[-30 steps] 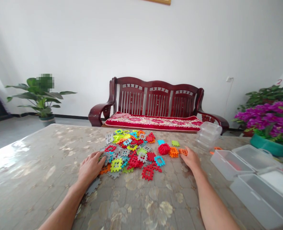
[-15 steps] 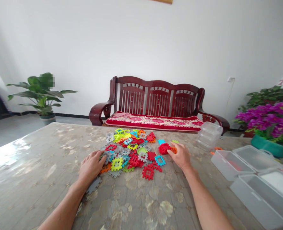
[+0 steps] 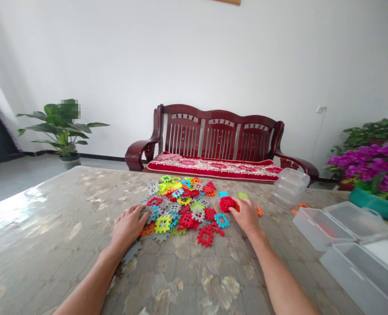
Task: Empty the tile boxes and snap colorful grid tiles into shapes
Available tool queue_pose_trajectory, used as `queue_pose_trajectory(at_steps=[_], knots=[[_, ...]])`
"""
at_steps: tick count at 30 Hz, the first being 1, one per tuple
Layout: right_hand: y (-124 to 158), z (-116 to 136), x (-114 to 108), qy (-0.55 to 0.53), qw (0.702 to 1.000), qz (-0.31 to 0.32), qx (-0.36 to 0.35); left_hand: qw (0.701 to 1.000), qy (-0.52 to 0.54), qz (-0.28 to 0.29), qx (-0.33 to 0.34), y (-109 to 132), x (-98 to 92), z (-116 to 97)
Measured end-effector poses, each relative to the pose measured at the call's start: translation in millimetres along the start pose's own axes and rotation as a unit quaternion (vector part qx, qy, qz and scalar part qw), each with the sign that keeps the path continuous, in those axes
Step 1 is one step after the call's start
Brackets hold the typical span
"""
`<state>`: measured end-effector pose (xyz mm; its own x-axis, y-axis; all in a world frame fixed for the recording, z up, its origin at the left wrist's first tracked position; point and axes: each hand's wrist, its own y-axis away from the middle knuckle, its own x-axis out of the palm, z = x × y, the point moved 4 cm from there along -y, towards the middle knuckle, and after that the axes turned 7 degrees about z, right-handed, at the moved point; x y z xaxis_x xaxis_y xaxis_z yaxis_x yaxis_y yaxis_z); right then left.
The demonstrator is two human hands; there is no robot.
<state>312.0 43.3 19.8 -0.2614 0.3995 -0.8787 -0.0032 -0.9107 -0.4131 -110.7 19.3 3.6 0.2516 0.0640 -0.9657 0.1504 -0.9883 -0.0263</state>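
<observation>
A mixed heap of toothed plastic building pieces (image 3: 163,224) in red, grey, lime, blue and orange lies on the table. My left hand (image 3: 128,224) rests on the tabletop at the heap's left edge. Its fingers are stretched out and its fingertips touch grey pieces, gripping nothing. A dark grey toothed plate (image 3: 132,252) lies partly under that wrist. On the heap's right side, my right hand (image 3: 245,213) closes thumb and fingers on a red toothed cluster (image 3: 227,204). My hand hides part of the cluster. Just below it lies a blue square frame piece (image 3: 221,220).
Open clear plastic boxes (image 3: 322,229) stand at the right, with stacked clear containers (image 3: 291,186) behind them. A pot of purple flowers (image 3: 374,164) is at the far right. Past the table (image 3: 65,205) stands a dark wooden bench (image 3: 218,135); a potted plant (image 3: 65,127) is left.
My right hand has shifted slightly left and closed further round the red cluster. An orange piece now shows to the right of that hand. My left hand stays in place; the view has turned slightly.
</observation>
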Motion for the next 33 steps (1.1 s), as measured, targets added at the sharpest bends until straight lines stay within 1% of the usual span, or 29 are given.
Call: queue_pose_trajectory(at_steps=[4, 6, 9, 11, 13, 15, 18, 20, 23, 25, 28, 33], knots=[[-0.4, -2.4, 3.2, -0.003, 1.000, -0.015, 0.003, 1.000, 0.001, -0.003, -0.002, -0.1, 0.3, 0.1], [0.6, -2.5, 2.9, -0.007, 1.000, -0.027, -0.008, 1.000, 0.004, -0.004, -0.001, -0.3, 1.1, 0.3], [3.6, 2.6, -2.8, -0.022, 0.996, -0.066, -0.048, 1.000, 0.007, -0.006, 0.002, -0.6, 1.9, 0.9], [6.7, 10.4, -8.8, -0.044, 0.991, -0.095, -0.080, 1.000, 0.008, -0.004, 0.000, -0.9, 2.2, 1.5], [10.2, 22.8, -13.3, -0.071, 0.986, -0.099, -0.116, 1.000, 0.007, 0.000, -0.001, -1.2, 2.2, 1.7], [13.6, 39.3, -14.0, -0.098, 0.981, -0.068, -0.155, 1.000, 0.006, 0.005, -0.004, -1.4, 2.2, 1.7], [18.1, 65.6, -8.2, -0.121, 0.974, 0.022, -0.188, 1.000, 0.005, 0.009, -0.007, -1.3, 2.7, 1.4], [20.6, 79.0, -1.8, -0.107, 0.975, 0.084, -0.177, 1.000, 0.006, 0.006, -0.007, -1.1, 3.3, 1.4], [23.8, 89.1, 6.2, -0.052, 0.980, 0.145, -0.123, 1.000, 0.009, -0.003, -0.004, -1.1, 4.5, 1.8], [25.8, 92.1, 8.9, -0.017, 0.981, 0.166, -0.095, 1.000, 0.011, -0.008, -0.001, -1.3, 4.9, 2.0], [27.8, 94.1, 10.9, 0.012, 0.981, 0.181, -0.076, 1.000, 0.011, -0.013, 0.002, -1.8, 4.9, 2.2], [27.6, 92.4, 12.3, 0.001, 0.986, 0.163, -0.044, 1.000, 0.007, -0.020, 0.006, -2.0, 4.3, 1.3]])
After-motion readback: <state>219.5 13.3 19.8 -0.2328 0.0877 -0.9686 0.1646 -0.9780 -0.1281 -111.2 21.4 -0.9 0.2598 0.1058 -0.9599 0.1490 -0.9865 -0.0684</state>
